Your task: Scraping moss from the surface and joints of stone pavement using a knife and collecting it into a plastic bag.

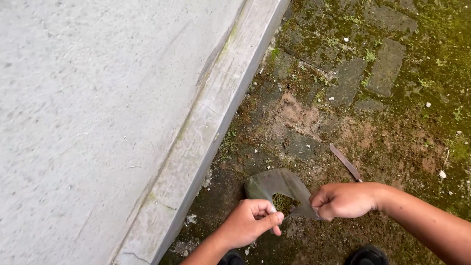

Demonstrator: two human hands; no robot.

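Note:
My left hand (249, 223) and my right hand (342, 199) both pinch a thin, dull grey-green piece of sheet plastic (275, 184) low over mossy ground. The sheet is stretched between the hands and has a hole in it through which moss shows. My left thumb and forefinger grip its lower edge; my right fist holds its right corner. A narrow flat metal blade (345, 162) lies on the ground just beyond my right hand, apart from both hands.
A grey concrete slab (88, 113) with a raised curb edge (206, 132) fills the left. Mossy paving stones (365, 64) and bare dirt lie to the right. The dark toes of my shoes (367, 256) show at the bottom.

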